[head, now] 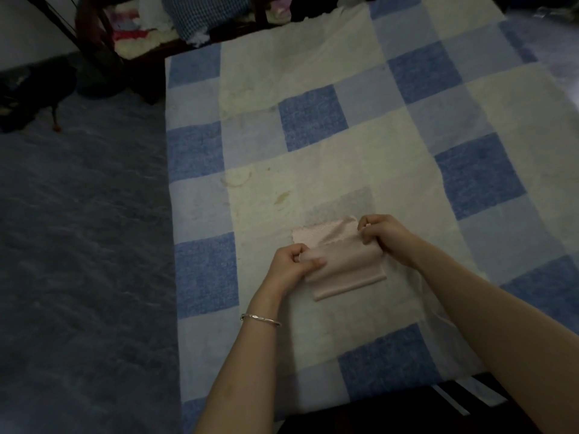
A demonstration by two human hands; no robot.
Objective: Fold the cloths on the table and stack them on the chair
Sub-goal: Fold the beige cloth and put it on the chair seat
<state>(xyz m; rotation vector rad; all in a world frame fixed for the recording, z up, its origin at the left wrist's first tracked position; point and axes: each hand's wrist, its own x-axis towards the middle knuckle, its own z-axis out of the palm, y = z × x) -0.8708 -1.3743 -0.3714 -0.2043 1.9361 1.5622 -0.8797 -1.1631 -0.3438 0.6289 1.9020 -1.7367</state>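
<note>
A rectangular table [175, 195] stands covered by a blue-and-white checked tablecloth [313, 117], with brownish stains [282, 197] left of its middle. A pale pink folded cloth [347, 277] lies toward the near edge

Pink cloth [344, 274]: small, pale, doubled over, with the rounded fold edge on the near side and a rough-edged layer showing behind. Its upper edge is lifted, pinched by left hand [289, 264] and right hand [383, 234]. The lower part rests on the table [313, 117], which has a blue-and-cream checked cover. Chair [94, 29]: dark wood, beyond the table's far left corner. Pile of cloths [191, 17] on its seat, blue gingham on top.
</note>
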